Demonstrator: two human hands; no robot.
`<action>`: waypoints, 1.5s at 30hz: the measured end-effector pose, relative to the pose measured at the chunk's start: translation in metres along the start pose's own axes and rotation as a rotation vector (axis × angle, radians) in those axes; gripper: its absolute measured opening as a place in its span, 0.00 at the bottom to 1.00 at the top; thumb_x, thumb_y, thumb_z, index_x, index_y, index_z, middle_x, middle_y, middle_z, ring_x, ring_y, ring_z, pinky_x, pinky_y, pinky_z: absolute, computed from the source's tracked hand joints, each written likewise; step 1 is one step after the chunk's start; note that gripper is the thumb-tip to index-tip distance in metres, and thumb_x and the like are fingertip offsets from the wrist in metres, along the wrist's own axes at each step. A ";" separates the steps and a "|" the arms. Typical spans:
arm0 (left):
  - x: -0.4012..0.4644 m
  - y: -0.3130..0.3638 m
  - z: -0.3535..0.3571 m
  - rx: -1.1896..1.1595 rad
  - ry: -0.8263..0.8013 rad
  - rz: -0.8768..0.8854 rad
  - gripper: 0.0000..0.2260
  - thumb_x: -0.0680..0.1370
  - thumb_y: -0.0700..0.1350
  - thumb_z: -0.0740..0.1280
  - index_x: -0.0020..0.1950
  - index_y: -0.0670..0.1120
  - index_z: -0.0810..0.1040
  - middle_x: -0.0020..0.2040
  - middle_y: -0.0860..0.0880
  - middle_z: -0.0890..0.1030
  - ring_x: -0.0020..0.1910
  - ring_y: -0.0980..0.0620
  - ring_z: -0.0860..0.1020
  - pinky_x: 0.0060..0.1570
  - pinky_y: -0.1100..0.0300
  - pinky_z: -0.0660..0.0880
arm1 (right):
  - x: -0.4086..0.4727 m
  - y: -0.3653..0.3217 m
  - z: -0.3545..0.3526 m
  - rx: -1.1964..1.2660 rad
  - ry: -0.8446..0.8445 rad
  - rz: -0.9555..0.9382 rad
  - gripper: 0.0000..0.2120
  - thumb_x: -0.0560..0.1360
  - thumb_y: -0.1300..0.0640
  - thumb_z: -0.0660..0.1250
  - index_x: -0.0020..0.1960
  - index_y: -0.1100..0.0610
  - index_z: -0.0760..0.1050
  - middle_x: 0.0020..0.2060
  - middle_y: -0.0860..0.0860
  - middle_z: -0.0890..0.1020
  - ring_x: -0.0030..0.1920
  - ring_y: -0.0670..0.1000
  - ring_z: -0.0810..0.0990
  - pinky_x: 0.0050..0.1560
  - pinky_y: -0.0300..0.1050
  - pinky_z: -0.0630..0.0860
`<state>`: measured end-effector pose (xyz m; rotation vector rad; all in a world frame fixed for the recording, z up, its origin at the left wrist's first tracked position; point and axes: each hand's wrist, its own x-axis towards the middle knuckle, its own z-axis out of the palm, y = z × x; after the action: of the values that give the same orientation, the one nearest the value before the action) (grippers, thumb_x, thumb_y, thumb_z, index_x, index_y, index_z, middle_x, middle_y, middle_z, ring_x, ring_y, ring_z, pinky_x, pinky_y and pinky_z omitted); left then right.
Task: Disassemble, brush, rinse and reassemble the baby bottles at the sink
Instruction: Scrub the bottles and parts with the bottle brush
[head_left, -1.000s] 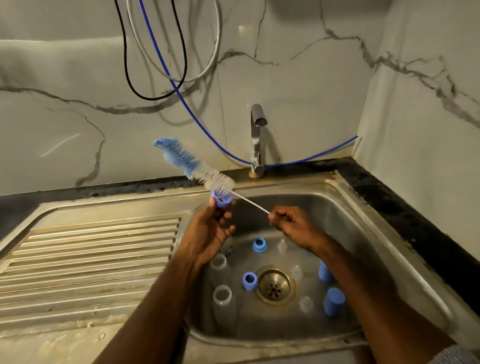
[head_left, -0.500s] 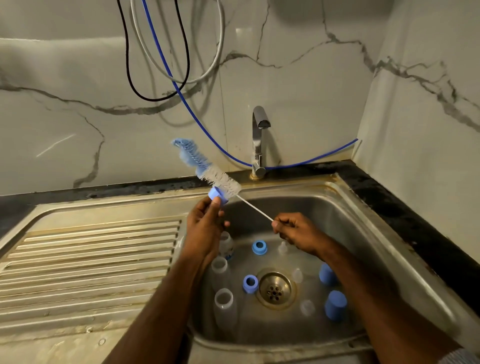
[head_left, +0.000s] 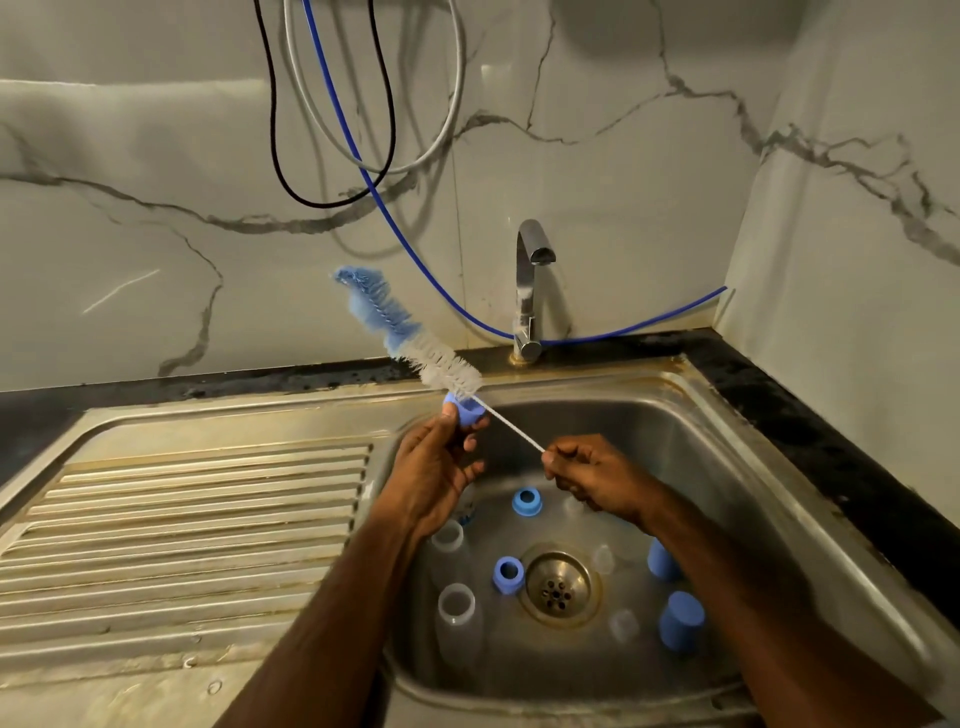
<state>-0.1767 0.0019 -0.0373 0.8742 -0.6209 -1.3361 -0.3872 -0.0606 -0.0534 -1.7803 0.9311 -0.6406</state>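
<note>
Bare forearms, no sleeves in view

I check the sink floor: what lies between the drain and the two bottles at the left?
In the head view, one blue ring stands between the drain and the bottles.

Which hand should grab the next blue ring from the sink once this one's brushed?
Probably the left hand: it already handles the ring, while the right hand pinches the brush handle.

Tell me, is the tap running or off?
Off. No water falls from the tap's spout into the sink.
</note>
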 end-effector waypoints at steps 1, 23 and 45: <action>0.000 0.000 0.000 0.001 -0.007 0.000 0.21 0.77 0.52 0.66 0.63 0.40 0.78 0.49 0.44 0.83 0.40 0.53 0.76 0.41 0.57 0.79 | 0.002 0.001 0.000 -0.034 0.067 -0.020 0.12 0.83 0.57 0.61 0.43 0.56 0.78 0.27 0.44 0.74 0.29 0.41 0.69 0.33 0.36 0.68; 0.012 -0.004 -0.011 0.334 0.094 0.274 0.14 0.81 0.39 0.67 0.66 0.47 0.76 0.56 0.45 0.85 0.56 0.45 0.84 0.54 0.51 0.82 | 0.011 0.015 -0.006 -0.128 0.137 -0.105 0.13 0.82 0.57 0.63 0.40 0.54 0.76 0.28 0.47 0.73 0.31 0.45 0.70 0.35 0.42 0.70; 0.015 0.004 -0.016 0.048 0.150 0.203 0.18 0.77 0.42 0.70 0.65 0.40 0.77 0.58 0.41 0.84 0.57 0.43 0.83 0.55 0.46 0.80 | 0.011 0.020 -0.009 -0.221 0.173 -0.100 0.13 0.81 0.57 0.64 0.39 0.55 0.77 0.30 0.52 0.76 0.32 0.46 0.73 0.38 0.44 0.72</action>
<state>-0.1593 -0.0101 -0.0447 0.9159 -0.6098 -1.0669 -0.3940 -0.0781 -0.0681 -2.0010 1.0683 -0.7904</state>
